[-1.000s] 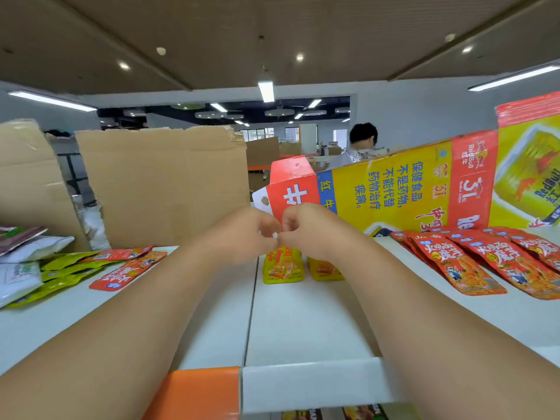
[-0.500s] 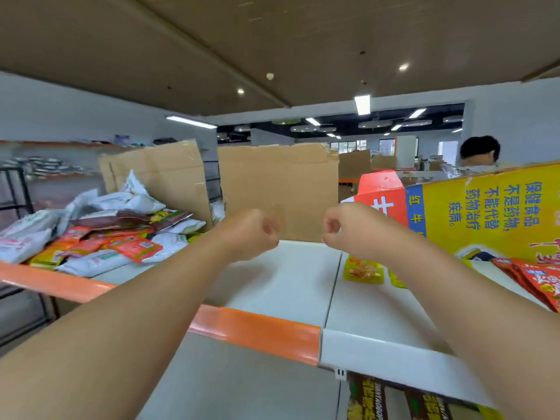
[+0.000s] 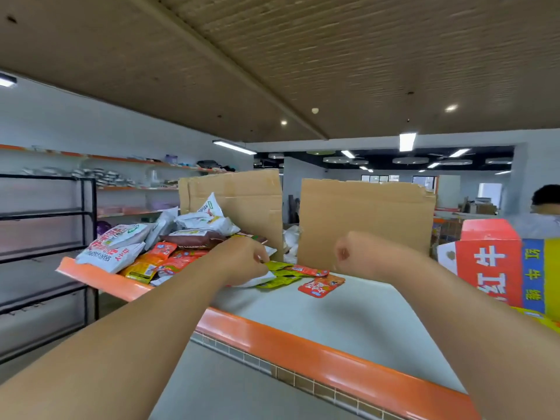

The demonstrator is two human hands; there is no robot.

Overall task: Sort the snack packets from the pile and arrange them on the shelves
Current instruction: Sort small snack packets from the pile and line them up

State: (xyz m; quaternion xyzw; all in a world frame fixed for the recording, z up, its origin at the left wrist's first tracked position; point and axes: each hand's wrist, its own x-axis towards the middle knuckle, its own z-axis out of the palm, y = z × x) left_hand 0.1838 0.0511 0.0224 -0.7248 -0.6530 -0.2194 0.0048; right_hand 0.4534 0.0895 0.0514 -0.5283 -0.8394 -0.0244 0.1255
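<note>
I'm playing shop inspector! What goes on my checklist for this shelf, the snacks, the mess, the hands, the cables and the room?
Surface: white shelf with an orange front edge.
Job's things: snack pile at the left; green packets and one red packet lying loose beside it.
Clutter: cardboard sheets standing behind; red and yellow carton at the right.
Hands: left hand with fingers at a green packet, grip unclear; right hand curled, holding nothing.
Cables: nothing seen.
Surroundings: black rack at the left; person at the far right.
</note>
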